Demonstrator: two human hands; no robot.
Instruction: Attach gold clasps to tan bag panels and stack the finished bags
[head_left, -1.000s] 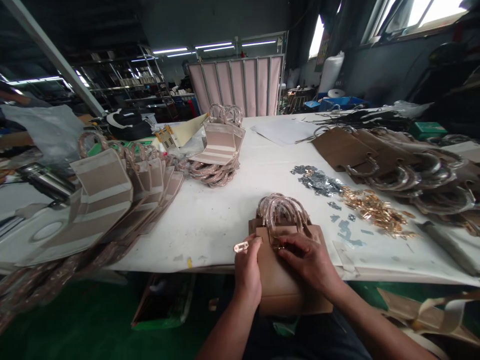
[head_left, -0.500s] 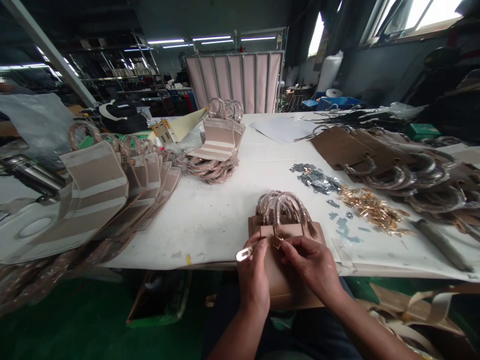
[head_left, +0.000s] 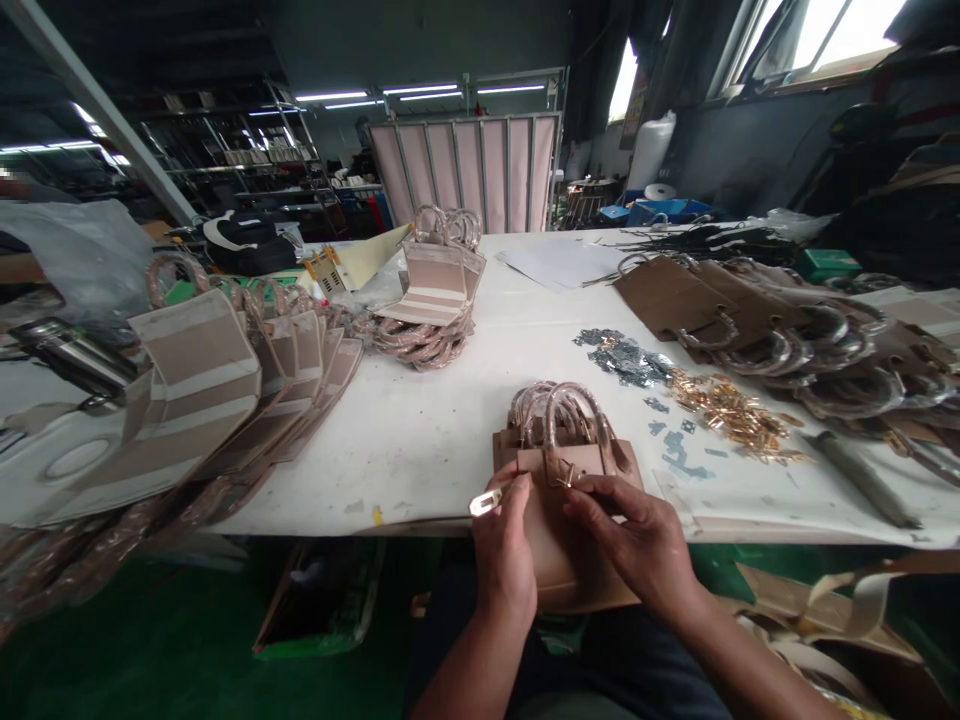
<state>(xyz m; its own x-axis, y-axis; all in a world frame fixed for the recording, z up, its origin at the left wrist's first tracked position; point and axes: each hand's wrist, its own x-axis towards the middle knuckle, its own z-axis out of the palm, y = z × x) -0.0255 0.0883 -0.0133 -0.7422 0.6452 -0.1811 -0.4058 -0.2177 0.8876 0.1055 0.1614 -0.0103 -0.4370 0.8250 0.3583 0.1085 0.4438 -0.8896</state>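
Observation:
A brown handbag (head_left: 576, 560) leans at the table's front edge, its twin handles (head_left: 551, 425) wrapped in clear plastic. My left hand (head_left: 510, 545) is closed at the bag's upper left, with a gold slotted metal plate (head_left: 486, 502) jutting out from its fingers. Whether a strap joins that plate to the bag is hidden. At the middle of the bag's top, below the front handle, my right hand (head_left: 637, 530) pinches a small gold metal fitting (head_left: 568, 478) between thumb and forefinger. The fitting stands out from the bag's front.
Right of the bag lie a pile of gold fittings (head_left: 731, 412), dark metal plates (head_left: 626, 358) and a grey rod (head_left: 866, 482). Brown bags (head_left: 690, 300) are stacked at the right, unfinished bag pieces (head_left: 199, 350) at the left. Another bag stack (head_left: 439, 275) stands behind.
My right fingers have shifted slightly, and the gold fitting now stands more upright and shows more clearly. My left hand keeps its grip. The whole view has moved slightly.

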